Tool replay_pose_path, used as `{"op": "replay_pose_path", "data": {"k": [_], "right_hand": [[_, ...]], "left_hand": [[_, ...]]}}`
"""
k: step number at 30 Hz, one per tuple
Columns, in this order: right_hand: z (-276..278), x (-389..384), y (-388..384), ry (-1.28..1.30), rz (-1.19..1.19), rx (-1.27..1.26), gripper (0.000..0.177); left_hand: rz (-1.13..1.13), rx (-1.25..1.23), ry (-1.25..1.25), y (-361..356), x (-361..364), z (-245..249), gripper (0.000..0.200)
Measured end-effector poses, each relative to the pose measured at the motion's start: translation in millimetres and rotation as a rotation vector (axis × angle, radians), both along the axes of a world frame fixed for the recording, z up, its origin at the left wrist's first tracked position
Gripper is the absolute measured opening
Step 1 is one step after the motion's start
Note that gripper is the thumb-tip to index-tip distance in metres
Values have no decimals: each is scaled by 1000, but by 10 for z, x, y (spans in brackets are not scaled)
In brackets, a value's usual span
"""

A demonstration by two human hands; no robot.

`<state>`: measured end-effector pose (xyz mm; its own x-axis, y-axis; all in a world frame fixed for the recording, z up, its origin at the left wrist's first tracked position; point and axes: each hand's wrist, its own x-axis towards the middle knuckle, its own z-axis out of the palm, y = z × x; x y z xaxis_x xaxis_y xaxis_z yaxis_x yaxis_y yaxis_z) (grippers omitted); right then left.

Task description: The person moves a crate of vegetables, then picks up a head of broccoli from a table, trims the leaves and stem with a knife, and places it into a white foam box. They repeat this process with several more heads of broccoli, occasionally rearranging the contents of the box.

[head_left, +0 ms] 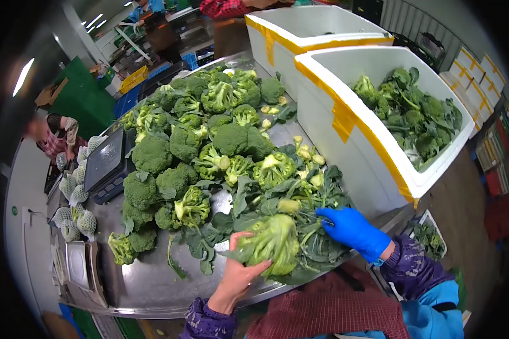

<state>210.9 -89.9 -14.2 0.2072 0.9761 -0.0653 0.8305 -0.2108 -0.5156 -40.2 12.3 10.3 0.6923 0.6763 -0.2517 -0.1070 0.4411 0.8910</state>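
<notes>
My bare left hand (240, 277) grips a trimmed broccoli head (274, 243) at the near edge of the metal table. The head is tilted, with its pale branches showing and a cut stem (289, 206) at its upper end. My right hand (350, 230), in a blue glove, is closed just right of that stem; what its fingers hold is hidden. Loose broccoli leaves (322, 198) lie under and around both hands. Beyond them a large pile of broccoli (209, 135) covers the middle of the table.
Two white foam boxes with yellow tape stand along the right; the nearer box (345, 135) contains leaves and broccoli pieces. On the left are a dark scale (104, 164), a smaller scale (79, 263) and several net-wrapped broccoli heads (76, 186). Another person (62, 138) stands at the far left.
</notes>
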Motion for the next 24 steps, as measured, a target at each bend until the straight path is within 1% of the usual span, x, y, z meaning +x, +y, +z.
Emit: {"op": "replay_pose_path", "data": {"k": [1, 2, 3, 4, 5, 6, 7, 9, 10, 11, 13, 14, 15, 16, 17, 18, 19, 21, 23, 24], "right_hand": [[-18, 51, 10, -52, -38, -154, 28], [-37, 74, 42, -54, -37, -146, 28], [-43, 61, 25, 104, -132, -29, 25], [-13, -8, -29, 268, -228, 74, 25], [112, -107, -5, 272, -225, 73, 25], [313, -254, 76, 515, -178, 141, 26], [457, -386, 156, 758, -127, 208, 29], [537, -596, 227, 746, -123, 236, 34], [544, -649, 251, 710, -184, 255, 37], [537, -637, 254, 711, -183, 255, 37], [515, -595, 264, 708, -266, 156, 35], [513, -575, 238, 706, -267, 154, 35], [515, -538, 197, 516, -137, 207, 31], [520, -496, 153, 324, -8, 256, 27], [581, -430, 119, 322, -11, 254, 27], [686, -350, 97, 152, 169, 204, 24], [733, -312, 84, -17, 349, 154, 20], [727, -295, 46, 12, 351, 185, 18], [774, -156, -34, -90, 366, 171, 19], [661, -63, -39, -97, 299, 194, 20]], "left_hand": [[18, 147, 101, 34, -43, -63, 63], [44, 360, 190, 92, -98, -107, 66], [45, 350, 197, 115, -122, -147, 66], [89, 527, 237, 116, -108, -90, 66], [134, 725, 265, 155, -67, -22, 67], [142, 892, 317, 158, -8, 43, 68], [166, 957, 306, 160, 32, 13, 70], [173, 1126, 404, 73, 150, 74, 72], [237, 1090, 365, 18, 208, 87, 72], [238, 1090, 366, 1, 225, 106, 72], [250, 1138, 413, 5, 254, 143, 71], [232, 1149, 399, 37, 235, 154, 68], [233, 1145, 394, 71, 211, 173, 68], [169, 1180, 393, 110, 177, 198, 65], [104, 1214, 393, 157, 134, 217, 62], [55, 1137, 306, 218, 78, 222, 56], [53, 1135, 308, 262, 45, 261, 56], [-176, 1119, 274, 302, -1, 365, 53], [-180, 1137, 331, 285, -33, 357, 53], [-160, 1181, 388, 269, -38, 357, 53]]}}
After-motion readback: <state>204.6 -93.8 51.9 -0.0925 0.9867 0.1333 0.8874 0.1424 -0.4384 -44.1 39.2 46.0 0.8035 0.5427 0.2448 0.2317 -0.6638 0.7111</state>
